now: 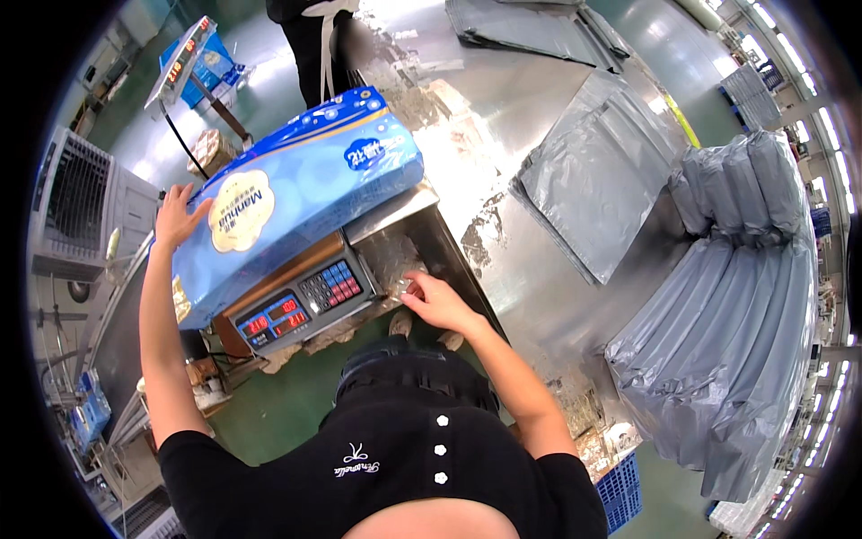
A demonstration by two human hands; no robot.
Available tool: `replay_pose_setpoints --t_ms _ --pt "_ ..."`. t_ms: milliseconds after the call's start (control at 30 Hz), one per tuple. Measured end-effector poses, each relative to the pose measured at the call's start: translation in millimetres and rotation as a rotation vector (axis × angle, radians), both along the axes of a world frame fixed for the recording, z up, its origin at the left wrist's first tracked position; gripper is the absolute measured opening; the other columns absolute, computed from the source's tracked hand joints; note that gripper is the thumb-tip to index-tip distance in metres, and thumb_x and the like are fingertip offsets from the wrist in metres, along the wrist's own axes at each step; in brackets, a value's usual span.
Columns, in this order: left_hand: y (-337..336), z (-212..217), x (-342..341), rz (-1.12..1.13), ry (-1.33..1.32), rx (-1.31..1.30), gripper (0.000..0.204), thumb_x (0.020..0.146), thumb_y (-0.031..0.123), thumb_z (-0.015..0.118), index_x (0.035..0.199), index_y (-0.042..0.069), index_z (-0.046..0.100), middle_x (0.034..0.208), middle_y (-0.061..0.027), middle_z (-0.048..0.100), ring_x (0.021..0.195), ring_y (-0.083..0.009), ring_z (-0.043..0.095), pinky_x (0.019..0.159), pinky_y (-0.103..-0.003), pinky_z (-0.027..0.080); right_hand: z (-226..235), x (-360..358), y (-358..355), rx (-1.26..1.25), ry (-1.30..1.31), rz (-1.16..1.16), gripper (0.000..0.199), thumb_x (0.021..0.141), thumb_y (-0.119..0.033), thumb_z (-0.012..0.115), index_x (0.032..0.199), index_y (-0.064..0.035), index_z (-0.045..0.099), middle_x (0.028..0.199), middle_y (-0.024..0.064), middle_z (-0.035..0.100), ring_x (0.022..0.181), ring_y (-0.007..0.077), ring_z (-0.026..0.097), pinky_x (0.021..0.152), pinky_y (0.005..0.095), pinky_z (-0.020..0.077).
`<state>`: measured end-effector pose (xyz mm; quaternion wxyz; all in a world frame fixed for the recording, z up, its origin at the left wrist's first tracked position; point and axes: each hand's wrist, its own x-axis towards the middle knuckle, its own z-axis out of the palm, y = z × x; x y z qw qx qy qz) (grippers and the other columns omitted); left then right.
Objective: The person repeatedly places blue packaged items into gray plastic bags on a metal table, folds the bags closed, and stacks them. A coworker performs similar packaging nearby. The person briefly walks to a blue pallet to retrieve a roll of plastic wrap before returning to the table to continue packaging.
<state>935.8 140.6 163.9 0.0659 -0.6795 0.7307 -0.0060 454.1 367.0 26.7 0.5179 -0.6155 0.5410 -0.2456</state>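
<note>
A large blue plastic-wrapped pack of tissue [305,193] lies slantwise across the weighing scale. My left hand [180,217] rests against the pack's left end, fingers spread and open. Below the pack, the scale's grey panel [301,305] shows a keypad and red lit digits. My right hand [438,304] is right of the keypad, over a crumpled clear plastic piece [393,260] at the table's edge. Its fingers are curled closed there. Whether they hold the plastic or something smaller cannot be made out.
To the right, a metal table [503,242] carries flat stacked grey bags [602,180] and a long pile of folded grey bags [709,350]. A display on a post [184,63] and a grey air cooler [81,198] stand left. Another person [310,45] is beyond the pack.
</note>
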Motion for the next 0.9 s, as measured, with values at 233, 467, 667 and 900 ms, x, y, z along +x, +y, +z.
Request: replay_pose_setpoints --t_ms 233,467,667,900 --pt "9 -10 -46 -0.05 0.209 -0.012 0.062 0.079 0.058 0.061 0.095 -0.001 0.067 0.09 -0.0249 0.066 0.09 -0.0404 0.063 0.079 -0.048 0.048 -21 65 -20 0.126 -0.285 -0.23 0.079 0.089 -0.041 0.063 0.142 0.0036 0.027 0.108 0.0179 0.062 0.097 0.0245 0.062 0.084 0.0336 0.049" --pt "77 -10 -205 -0.151 0.578 -0.186 0.046 0.079 0.047 0.068 0.074 0.001 0.067 0.06 -0.02 0.059 0.057 -0.0367 0.06 0.055 -0.044 0.045 19 80 -30 -0.027 -0.922 -0.673 0.117 0.083 -0.018 0.07 0.142 -0.0027 -0.03 0.154 0.0178 0.004 0.14 0.0262 0.017 0.114 0.0353 0.0167" --pt "99 8 -343 -0.31 0.866 -0.259 0.038 0.081 0.039 0.069 0.075 0.002 0.066 0.053 -0.0165 0.055 0.051 -0.035 0.056 0.049 -0.042 0.042 42 -48 2 -0.312 -0.819 -0.906 0.107 0.074 -0.025 0.069 0.151 -0.0037 -0.003 0.15 0.0173 0.021 0.137 0.027 0.026 0.113 0.037 0.0221" --pt "137 -97 -467 -0.568 0.591 0.109 0.046 0.086 0.047 0.058 0.073 0.003 0.061 0.058 -0.0183 0.059 0.059 -0.0378 0.061 0.055 -0.047 0.047 3 -171 96 -0.068 -0.201 -1.026 0.094 0.074 -0.041 0.068 0.146 -0.0012 0.023 0.138 0.0214 0.038 0.128 0.0335 0.038 0.107 0.042 0.0314"
